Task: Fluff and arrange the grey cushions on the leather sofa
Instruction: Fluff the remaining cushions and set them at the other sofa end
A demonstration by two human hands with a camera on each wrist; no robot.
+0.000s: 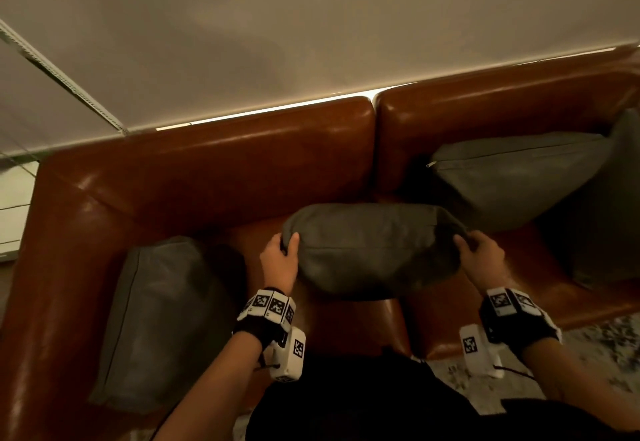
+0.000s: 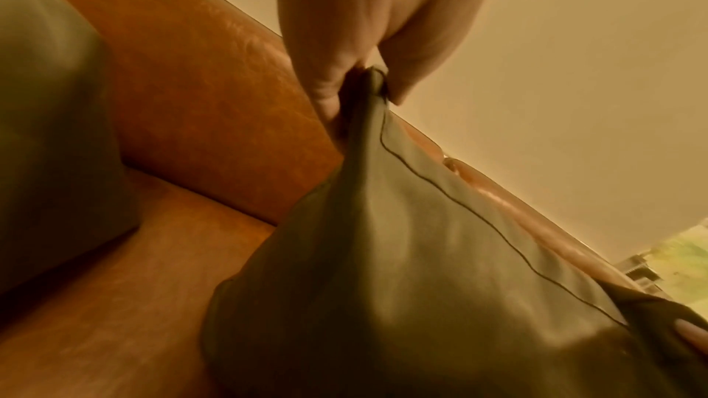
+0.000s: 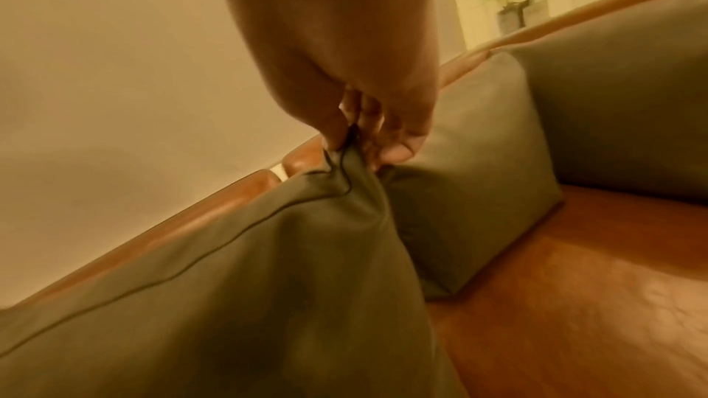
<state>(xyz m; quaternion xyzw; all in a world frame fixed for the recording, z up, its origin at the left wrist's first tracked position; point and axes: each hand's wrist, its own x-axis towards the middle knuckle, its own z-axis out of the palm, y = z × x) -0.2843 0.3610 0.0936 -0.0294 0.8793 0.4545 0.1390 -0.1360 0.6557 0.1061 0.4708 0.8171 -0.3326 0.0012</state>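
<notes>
Fluffing step in hand, by the look of it. Middle grey cushion (image 1: 374,250) held up over the seat of the brown leather sofa (image 1: 214,170), near the join of the two back sections. Left hand (image 1: 280,260) pinching one top corner, right hand (image 1: 479,257) pinching the other; hands well apart, cover drawn taut between. Left cushion (image 1: 159,323) propped against the armrest. Right cushion (image 1: 512,177) leaning on the backrest, a further grey cushion (image 1: 609,219) beside it. Next, likely: shake or plump, then set upright against the backrest, clear of the neighbours.
</notes>
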